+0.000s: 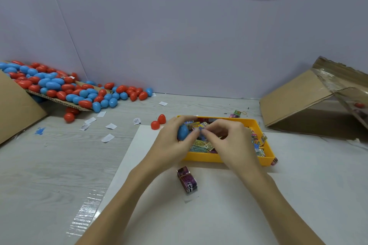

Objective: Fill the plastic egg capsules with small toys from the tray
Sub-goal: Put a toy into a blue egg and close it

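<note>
At far left, a tipped cardboard box (12, 105) spills a heap of red and blue eggs (59, 87) over its flap onto the table (59, 165), with paper slips (108, 137) scattered nearby and two red egg halves (158, 122) just left of the tray. Over the yellow tray (229, 158), which is full of small printed toy packets (201, 143), the left hand (171, 143) grips a blue egg (182, 131) while the right hand (229, 137) pinches a small blue piece (201, 129) at its opening, fingers narrow. A purple packet bundle (187, 180) lies on the white sheet (219, 205) just before the tray, and another cardboard box (298, 97) stands at far right.
</note>
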`<state>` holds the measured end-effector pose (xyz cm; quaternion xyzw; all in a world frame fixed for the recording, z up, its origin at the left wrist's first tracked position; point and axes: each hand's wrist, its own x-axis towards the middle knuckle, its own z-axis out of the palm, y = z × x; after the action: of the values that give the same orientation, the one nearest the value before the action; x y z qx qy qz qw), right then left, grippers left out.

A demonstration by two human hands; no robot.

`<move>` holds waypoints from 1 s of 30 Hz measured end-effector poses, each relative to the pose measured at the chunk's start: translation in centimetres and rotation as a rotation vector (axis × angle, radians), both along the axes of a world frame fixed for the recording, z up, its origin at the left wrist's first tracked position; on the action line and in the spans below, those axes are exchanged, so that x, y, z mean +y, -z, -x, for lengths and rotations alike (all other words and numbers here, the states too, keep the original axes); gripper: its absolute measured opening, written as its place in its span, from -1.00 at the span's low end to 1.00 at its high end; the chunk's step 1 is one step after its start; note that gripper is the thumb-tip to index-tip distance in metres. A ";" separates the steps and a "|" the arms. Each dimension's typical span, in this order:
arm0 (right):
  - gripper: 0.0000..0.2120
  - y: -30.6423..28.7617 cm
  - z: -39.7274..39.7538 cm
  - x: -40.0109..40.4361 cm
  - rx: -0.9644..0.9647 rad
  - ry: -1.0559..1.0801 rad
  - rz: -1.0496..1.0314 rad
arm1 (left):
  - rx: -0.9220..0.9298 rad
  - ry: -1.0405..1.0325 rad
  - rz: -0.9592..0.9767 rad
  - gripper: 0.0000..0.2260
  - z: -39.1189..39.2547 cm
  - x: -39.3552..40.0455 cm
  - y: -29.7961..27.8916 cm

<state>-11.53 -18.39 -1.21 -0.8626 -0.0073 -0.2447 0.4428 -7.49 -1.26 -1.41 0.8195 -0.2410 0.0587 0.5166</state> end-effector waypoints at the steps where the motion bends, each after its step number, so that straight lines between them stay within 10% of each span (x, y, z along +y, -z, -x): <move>1: -0.90 0.0 -0.1 -0.3 0.022 0.019 -0.072 | 0.231 0.024 0.141 -0.72 0.1 -0.2 -0.4; 4: -0.84 0.2 -0.2 -0.8 0.081 0.029 -0.257 | 0.493 0.058 0.377 -0.64 -0.1 0.0 -0.8; 12: -0.85 0.0 -0.2 -0.4 0.153 -0.047 -0.534 | 0.314 0.090 0.332 -0.71 0.4 0.2 -0.7; 25: -0.83 0.2 -0.1 -0.1 0.126 -0.037 -0.433 | 0.140 0.011 0.294 -0.72 0.7 -0.5 -0.2; 30: -0.88 0.1 -0.2 0.1 0.170 -0.159 -0.794 | 0.083 -0.020 0.337 -0.68 0.6 -0.6 -0.1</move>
<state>-11.37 -18.25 -1.32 -0.6388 0.0576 -0.1212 0.7576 -8.09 -1.90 -1.31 0.7253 -0.1980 0.0696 0.6557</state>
